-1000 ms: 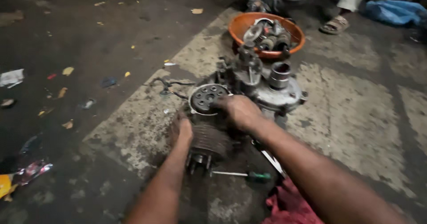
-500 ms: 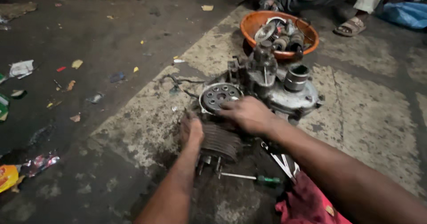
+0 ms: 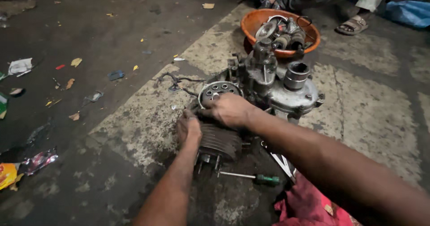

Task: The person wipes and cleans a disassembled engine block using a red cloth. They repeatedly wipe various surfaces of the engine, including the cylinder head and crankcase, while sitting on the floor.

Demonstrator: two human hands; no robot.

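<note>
**Two hands on a finned cylinder at one engine block**

We count two bare hands, both on one dark finned cylinder (image 3: pixel 218 141) that lies on the concrete floor (image 3: pixel 367 118) in the lower middle of the view. The left hand (image 3: pixel 188 129) is pressed flat against the cylinder's left flank, fingers spread over the fins. The right hand (image 3: pixel 229 110) is closed over its upper end, where it meets a round perforated plate (image 3: pixel 215 90); whether those fingers truly grip or only rest there, we cannot tell.

The cylinder's long axis runs from the bottom of the view up toward the single grey engine casing (image 3: pixel 286 91), with its short studs pointing down toward us and its other end against the casing.

Around it we see one green-handled screwdriver (image 3: pixel 251 177) lying just below the cylinder, its handle to the right. One red cloth (image 3: pixel 309 206) sits at the lower right, partly under the right forearm. One orange bowl (image 3: pixel 251 26) holding several metal parts stands just beyond the casing. A bundle of dark wires (image 3: pixel 179 81) trails off to the left of the plate. Scraps of litter (image 3: pixel 20 67) dot the darker floor at the left. At the top edge, another person's sandalled foot (image 3: pixel 354 25) is in view, well apart from the hands.
</note>
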